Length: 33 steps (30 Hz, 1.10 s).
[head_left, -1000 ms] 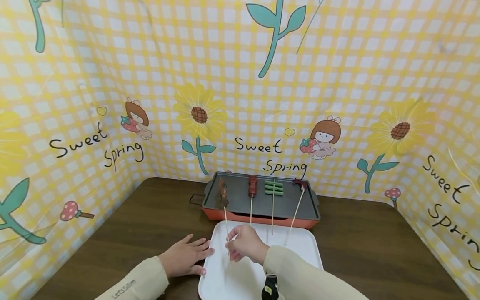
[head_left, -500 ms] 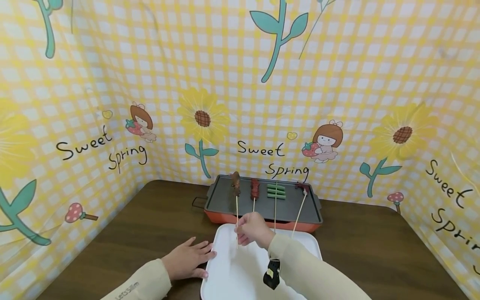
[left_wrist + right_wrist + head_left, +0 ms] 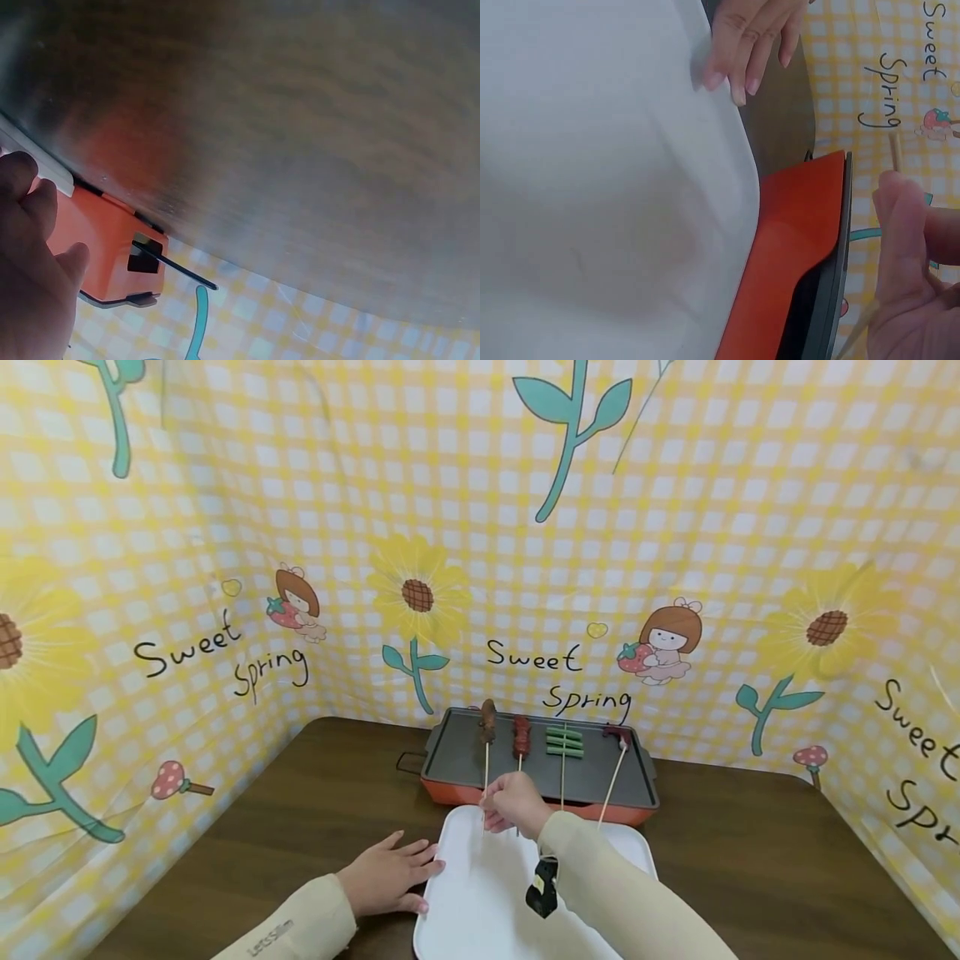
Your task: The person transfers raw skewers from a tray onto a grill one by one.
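My right hand [image 3: 517, 803] pinches the stick of a brown meat skewer [image 3: 487, 724] between thumb and fingers, above the far edge of a white tray [image 3: 480, 902]. The brown meat is over the left part of a grey griddle [image 3: 459, 770]; whether it touches the plate I cannot tell. In the right wrist view the stick [image 3: 897, 152] pokes out past the fingertips. My left hand [image 3: 386, 877] rests with spread, straight fingers at the tray's left rim; the left wrist view shows part of that hand [image 3: 34, 277] near the orange griddle side [image 3: 105, 240].
On the griddle lie a red meat skewer [image 3: 521, 737], a skewer of green pieces [image 3: 564, 741] and a dark red skewer with a pale part [image 3: 622, 740], sticks reaching toward the tray. A wire handle [image 3: 408, 762] juts left. Checked cloth [image 3: 465, 560] stands behind the brown table [image 3: 300, 810].
My right hand has moved forward and a little right, carrying the brown meat skewer further over the griddle, its stick now more upright. The left hand stays at the tray's rim.
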Each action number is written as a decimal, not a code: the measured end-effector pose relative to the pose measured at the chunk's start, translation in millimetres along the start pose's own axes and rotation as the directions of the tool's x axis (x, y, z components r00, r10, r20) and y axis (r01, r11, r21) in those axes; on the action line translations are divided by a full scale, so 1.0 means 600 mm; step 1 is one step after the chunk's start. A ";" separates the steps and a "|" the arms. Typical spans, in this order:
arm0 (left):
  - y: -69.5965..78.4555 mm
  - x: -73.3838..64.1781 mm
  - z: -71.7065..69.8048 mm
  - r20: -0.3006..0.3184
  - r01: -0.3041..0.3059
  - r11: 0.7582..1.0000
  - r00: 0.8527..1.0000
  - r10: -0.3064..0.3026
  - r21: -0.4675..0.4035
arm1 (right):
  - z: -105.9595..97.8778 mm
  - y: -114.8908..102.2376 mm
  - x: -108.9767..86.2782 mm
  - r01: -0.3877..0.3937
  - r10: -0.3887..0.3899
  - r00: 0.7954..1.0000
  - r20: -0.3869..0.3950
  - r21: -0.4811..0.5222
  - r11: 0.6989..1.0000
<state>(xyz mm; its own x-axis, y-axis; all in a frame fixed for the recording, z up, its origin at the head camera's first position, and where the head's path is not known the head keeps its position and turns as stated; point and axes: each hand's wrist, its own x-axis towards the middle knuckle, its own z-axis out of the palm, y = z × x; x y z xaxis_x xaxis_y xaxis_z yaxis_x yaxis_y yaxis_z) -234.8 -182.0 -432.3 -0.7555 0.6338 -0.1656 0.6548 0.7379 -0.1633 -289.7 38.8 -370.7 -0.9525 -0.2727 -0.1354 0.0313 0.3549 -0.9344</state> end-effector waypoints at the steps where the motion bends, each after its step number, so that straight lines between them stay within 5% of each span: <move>1: 0.000 0.001 0.000 0.001 0.001 1.000 1.000 -0.001 0.001 | -0.001 -0.001 0.003 -0.005 0.004 1.000 -0.010 -0.004 1.000; 19: 0.000 0.000 0.006 -0.017 -0.009 1.000 1.000 0.009 0.018 | 0.010 0.002 0.031 -0.084 0.089 0.995 -0.055 0.075 0.994; 33: 0.000 0.001 -0.001 0.020 -0.001 1.000 1.000 0.001 0.013 | 0.003 -0.003 0.035 -0.023 0.018 0.996 -0.087 -0.062 0.998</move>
<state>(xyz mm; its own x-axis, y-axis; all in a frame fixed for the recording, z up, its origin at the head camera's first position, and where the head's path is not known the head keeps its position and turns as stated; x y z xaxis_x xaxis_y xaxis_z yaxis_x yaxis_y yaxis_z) -235.3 -181.4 -432.0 -0.7547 0.6294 -0.1852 0.6556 0.7343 -0.1759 -309.0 30.8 -372.4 -0.9744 -0.1879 -0.1231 0.0347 0.4159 -0.9088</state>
